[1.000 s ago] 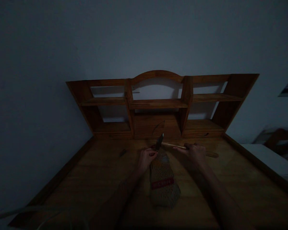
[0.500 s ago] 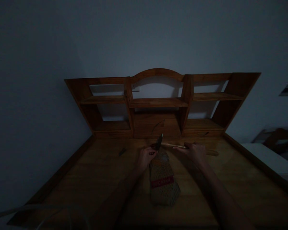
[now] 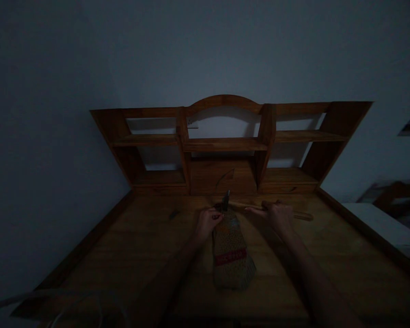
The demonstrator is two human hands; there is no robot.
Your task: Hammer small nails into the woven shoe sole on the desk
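Hammer (image 3: 238,204) sits gripped by its handle in the right hand (image 3: 279,215), at 2 o'clock from the cloth (image 3: 229,243) on the desk (image 3: 130,264); its head points to 12, near the cloth's far end. At 11 o'clock the left hand (image 3: 207,221) has fingers pinched beside the head, though I cannot tell on what. The shelf (image 3: 225,145) stands beyond, at 12

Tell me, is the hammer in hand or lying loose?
In hand: the right hand grips the hammer by its wooden handle, whose end sticks out past the fist.
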